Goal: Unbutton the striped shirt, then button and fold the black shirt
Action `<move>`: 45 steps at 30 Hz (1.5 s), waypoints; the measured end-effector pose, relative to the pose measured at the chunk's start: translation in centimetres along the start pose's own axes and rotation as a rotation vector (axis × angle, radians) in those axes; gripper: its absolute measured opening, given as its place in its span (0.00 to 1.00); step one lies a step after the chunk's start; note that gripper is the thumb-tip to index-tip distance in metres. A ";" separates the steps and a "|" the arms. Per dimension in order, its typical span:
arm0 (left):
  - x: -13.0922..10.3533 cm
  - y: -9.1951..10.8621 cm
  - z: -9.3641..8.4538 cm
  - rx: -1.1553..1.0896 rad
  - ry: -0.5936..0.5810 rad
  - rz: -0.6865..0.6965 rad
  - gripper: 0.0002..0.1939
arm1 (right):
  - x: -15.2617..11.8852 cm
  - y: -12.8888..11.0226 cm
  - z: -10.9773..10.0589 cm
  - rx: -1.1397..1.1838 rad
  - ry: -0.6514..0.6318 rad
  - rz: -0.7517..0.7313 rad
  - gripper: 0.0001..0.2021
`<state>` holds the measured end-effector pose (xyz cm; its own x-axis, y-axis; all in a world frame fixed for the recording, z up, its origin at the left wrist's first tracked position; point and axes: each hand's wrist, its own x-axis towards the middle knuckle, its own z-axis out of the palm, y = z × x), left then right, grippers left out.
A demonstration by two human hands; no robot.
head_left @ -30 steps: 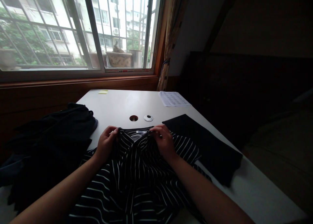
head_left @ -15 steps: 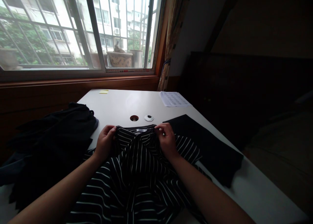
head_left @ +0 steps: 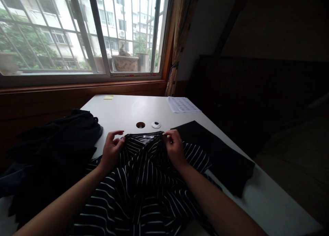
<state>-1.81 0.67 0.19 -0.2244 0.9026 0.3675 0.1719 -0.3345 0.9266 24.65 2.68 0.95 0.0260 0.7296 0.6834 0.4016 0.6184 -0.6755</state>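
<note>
A black garment with white stripes (head_left: 151, 167) lies crumpled on the white table (head_left: 123, 109), its collar edge toward the window and a pale label inside the collar. My left hand (head_left: 112, 150) is at the collar's left corner, index finger raised apart from the thumb, with the thumb by the cloth. At the collar's right corner my right hand (head_left: 175, 146) pinches the striped cloth between thumb and fingers. Beneath and to the right of the striped garment lies a flat dark cloth (head_left: 218, 153).
Dark clothes (head_left: 59, 150) are heaped on the table's left side. Beyond the collar are an open round hole (head_left: 140, 125) and a white round cover (head_left: 156, 125). Printed sheets (head_left: 183, 105) and a yellow note (head_left: 108, 97) lie near the far edge, below a barred window.
My left hand's fingers have opened from their pinch on the collar, with the index finger lifting away. The right hand keeps its pinch in nearly the same place.
</note>
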 end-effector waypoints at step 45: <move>-1.0 -0.7 1.1 0.383 -0.682 0.493 0.10 | -0.4 -0.9 0.5 -0.017 -0.202 -0.120 0.14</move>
<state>-0.63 0.32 -0.88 0.5506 0.6872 0.4739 0.4308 -0.7202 0.5438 23.77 1.94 1.12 -0.2054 0.6959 0.6882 0.4060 0.7004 -0.5871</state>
